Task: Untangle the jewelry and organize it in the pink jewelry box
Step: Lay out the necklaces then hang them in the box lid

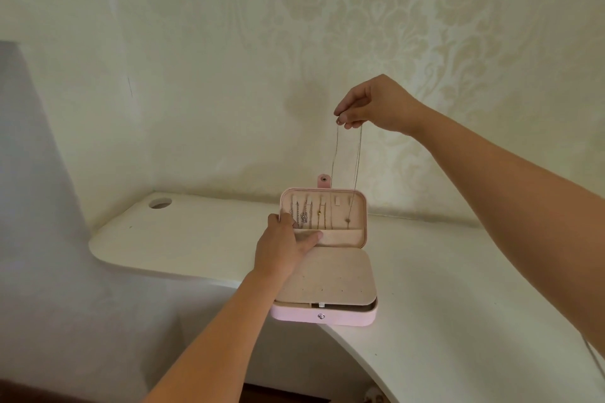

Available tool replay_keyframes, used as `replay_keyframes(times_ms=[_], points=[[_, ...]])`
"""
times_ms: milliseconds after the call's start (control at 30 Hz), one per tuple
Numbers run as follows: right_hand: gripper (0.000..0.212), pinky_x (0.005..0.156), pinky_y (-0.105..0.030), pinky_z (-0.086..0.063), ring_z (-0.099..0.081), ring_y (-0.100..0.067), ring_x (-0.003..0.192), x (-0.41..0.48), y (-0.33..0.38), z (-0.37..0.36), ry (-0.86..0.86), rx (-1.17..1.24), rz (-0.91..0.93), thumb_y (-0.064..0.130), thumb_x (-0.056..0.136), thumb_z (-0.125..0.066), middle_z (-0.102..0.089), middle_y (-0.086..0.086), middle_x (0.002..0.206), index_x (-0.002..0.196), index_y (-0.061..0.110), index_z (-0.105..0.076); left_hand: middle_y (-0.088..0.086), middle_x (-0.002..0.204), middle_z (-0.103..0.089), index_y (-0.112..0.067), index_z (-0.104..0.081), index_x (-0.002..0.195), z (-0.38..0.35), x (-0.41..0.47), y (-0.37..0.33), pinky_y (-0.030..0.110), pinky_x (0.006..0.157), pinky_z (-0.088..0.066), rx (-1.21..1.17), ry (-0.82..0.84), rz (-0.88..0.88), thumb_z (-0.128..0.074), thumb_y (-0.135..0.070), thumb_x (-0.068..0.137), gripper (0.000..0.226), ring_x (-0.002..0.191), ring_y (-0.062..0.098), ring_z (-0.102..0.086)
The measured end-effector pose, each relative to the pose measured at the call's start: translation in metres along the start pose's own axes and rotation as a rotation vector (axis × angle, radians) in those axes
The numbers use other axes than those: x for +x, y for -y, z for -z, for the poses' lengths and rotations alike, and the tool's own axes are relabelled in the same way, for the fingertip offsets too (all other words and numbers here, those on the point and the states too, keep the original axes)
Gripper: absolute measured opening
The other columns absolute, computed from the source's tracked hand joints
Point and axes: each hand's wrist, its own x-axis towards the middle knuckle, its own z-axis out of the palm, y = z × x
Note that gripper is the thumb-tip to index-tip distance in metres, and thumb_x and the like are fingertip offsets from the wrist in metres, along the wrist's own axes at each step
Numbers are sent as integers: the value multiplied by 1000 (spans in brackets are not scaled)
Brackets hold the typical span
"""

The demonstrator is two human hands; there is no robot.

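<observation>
Two bare hands over one open box. At nine o'clock, a grey panel, slanted, running down past the left end of the desk. Toward eight o'clock, a round hole cut through the back corner of the white desk; desktop rounded at its left end and sweeping forward to five o'clock.

Up from seven o'clock, the left forearm. At six o'clock, the left hand, fingers stretched out straight and laid on the beige pocket across the foot of the lid, thumb up along the lid's left edge. Nothing gripped, only pressed.

Just right of that hand, the pink jewelry box, on the desk near its front edge, lid upright, snap tab sticking up from the top rim. Inside the lid, several chains hanging side by side toward its left. Over the base, a beige insert with rows of small holes, lying flat.

Above the box, a thin necklace, doubled, hanging straight down with its lower end in front of the lid's right half; touching the lining or not, cannot tell. At one o'clock, the right hand, thumb and fingertips pinched tight on the necklace's top.

Behind, from twelve to three o'clock, cream wallpaper with a faint damask pattern; plainer pale wall to the left of it.
</observation>
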Motion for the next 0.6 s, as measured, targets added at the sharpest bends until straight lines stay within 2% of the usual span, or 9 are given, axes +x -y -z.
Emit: replay_keyframes(times_ms=[167, 333, 433, 600], points=[[9, 61, -8, -48, -60, 3, 56, -4, -5, -8, -64, -66, 13, 5, 80, -72, -67, 0, 70, 89, 7, -73, 5, 114, -46, -11, -46, 122, 0, 1, -1, 31, 77, -50, -1, -1, 2, -58, -60, 82, 65, 96, 23, -57], [11, 73, -13, -51, -64, -2, 70, -12, -16, -21, -68, -87, -30, 9, 78, -75, -70, 4, 76, 89, 12, -74, 4, 114, -46, -12, -47, 121, -1, 1, 0, 31, 76, -51, -15, 8, 10, -58, -61, 81, 64, 95, 22, -57], [13, 75, -10, -52, -66, 0, 70, -20, -25, -32, -61, -91, -37, 9, 76, -76, -71, 4, 78, 89, 13, -74, 4, 114, -46, -12, -48, 119, -1, 1, 0, 31, 77, -49, -19, 8, 14, -59, -59, 81, 62, 96, 22, -57], [12, 60, -8, -48, -61, 5, 56, -30, -42, -50, -83, -86, -76, 6, 73, -78, -69, 1, 70, 83, 8, -72, 4, 113, -45, -12, -48, 119, -1, 1, 0, 28, 74, -47, -14, 6, 6, -58, -59, 82, 61, 94, 21, -56]])
